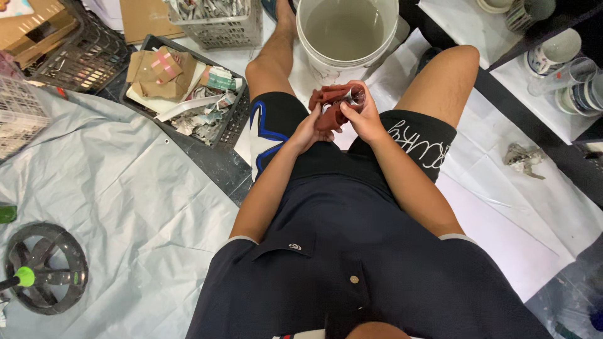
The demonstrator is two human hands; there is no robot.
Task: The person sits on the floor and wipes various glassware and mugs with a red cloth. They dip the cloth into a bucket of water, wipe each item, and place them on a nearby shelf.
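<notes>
I sit with knees apart and hold a small clear glass [355, 96] wrapped in a dark red cloth [326, 103] in front of my lap. My left hand [312, 127] grips the cloth from below and the left. My right hand [359, 115] closes around the glass and cloth from the right, thumb on top. Just beyond my hands stands a white bucket [347, 37] of cloudy water between my legs.
A black crate [188, 88] of cardboard and paper scraps sits to the left, with more baskets [217, 22] behind it. Cups and glasses [565, 69] stand on white sheets at right. A crumpled paper wad [524, 157] lies on the floor sheet. A round black mop-bucket part [44, 267] is at lower left.
</notes>
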